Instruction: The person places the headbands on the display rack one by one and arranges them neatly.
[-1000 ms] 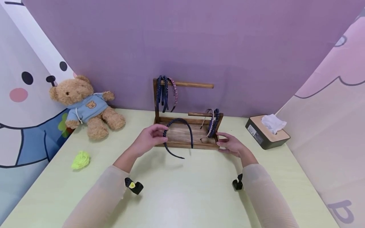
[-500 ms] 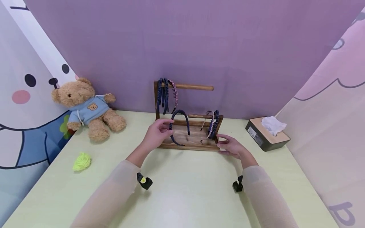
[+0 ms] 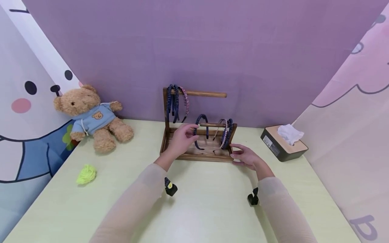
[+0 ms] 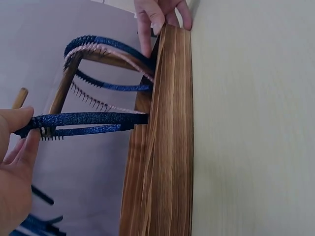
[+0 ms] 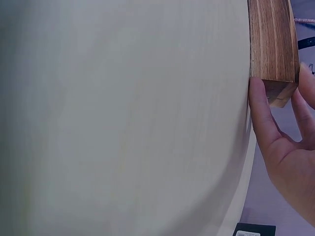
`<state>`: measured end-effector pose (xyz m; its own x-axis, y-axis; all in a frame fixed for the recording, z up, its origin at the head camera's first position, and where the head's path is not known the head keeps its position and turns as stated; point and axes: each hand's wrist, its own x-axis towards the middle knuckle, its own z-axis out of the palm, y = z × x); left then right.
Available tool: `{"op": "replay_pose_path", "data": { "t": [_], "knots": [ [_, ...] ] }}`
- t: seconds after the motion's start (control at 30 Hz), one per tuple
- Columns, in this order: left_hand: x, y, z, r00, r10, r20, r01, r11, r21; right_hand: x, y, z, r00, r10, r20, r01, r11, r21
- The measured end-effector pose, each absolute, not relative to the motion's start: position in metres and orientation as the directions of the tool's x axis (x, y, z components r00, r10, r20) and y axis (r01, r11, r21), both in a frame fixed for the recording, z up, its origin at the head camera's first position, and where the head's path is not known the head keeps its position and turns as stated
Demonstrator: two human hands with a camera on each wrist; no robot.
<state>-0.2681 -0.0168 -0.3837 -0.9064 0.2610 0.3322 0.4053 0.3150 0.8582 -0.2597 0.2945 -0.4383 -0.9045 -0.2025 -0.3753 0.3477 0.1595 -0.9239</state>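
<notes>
My left hand (image 3: pixel 181 140) pinches a dark blue, toothed headband (image 4: pixel 88 118) between thumb and fingers. The headband stands upright at the free left end of the lower bar (image 3: pixel 209 125) of a wooden headband rack (image 3: pixel 194 157), its loop overlapping the bar tip in the head view. Farther right on that bar hang a pale pink beaded headband (image 3: pixel 224 135) and dark blue ones (image 3: pixel 230 131). At the rack's right front corner, my right hand (image 3: pixel 247 157) grips the base, thumb on one side and fingers on the other.
On the rack's upper bar (image 3: pixel 209 93) hang dark blue headbands (image 3: pixel 169 101) and a pink one (image 3: pixel 186 99). A teddy bear (image 3: pixel 100 118) sits back left, with yellow-green yarn (image 3: pixel 86 174) in front. A tissue box (image 3: pixel 284 143) stands right. A purple backdrop (image 3: pixel 194 50) rises behind.
My left hand has carried the dark blue headband rightward and away from me, from in front of the rack to the tip of its lower bar. The right hand has stayed at the corner.
</notes>
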Motion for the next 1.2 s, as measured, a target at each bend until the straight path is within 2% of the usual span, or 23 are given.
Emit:
{"op": "replay_pose_path", "data": {
  "t": [0.53, 0.7, 0.93, 1.2],
  "knots": [
    [-0.280, 0.034, -0.390, -0.914, 0.268, 0.305, 0.389, 0.358, 0.849, -0.260, 0.295, -0.439, -0.906, -0.203, -0.372, 0.343, 0.165, -0.925],
    [-0.280, 0.046, -0.392, -0.904, 0.264, 0.336, 0.416, 0.370, 0.830, -0.260, 0.294, -0.439, -0.910, -0.198, -0.364, 0.337, 0.157, -0.928],
    [-0.278, 0.057, -0.390, -0.898, 0.286, 0.335, 0.430, 0.402, 0.809, -0.261, 0.292, -0.438, -0.912, -0.188, -0.365, 0.341, 0.150, -0.928],
    [-0.278, 0.063, -0.389, -0.898, 0.281, 0.337, 0.426, 0.368, 0.827, -0.261, 0.293, -0.439, -0.906, -0.192, -0.378, 0.350, 0.166, -0.922]
  ]
}}
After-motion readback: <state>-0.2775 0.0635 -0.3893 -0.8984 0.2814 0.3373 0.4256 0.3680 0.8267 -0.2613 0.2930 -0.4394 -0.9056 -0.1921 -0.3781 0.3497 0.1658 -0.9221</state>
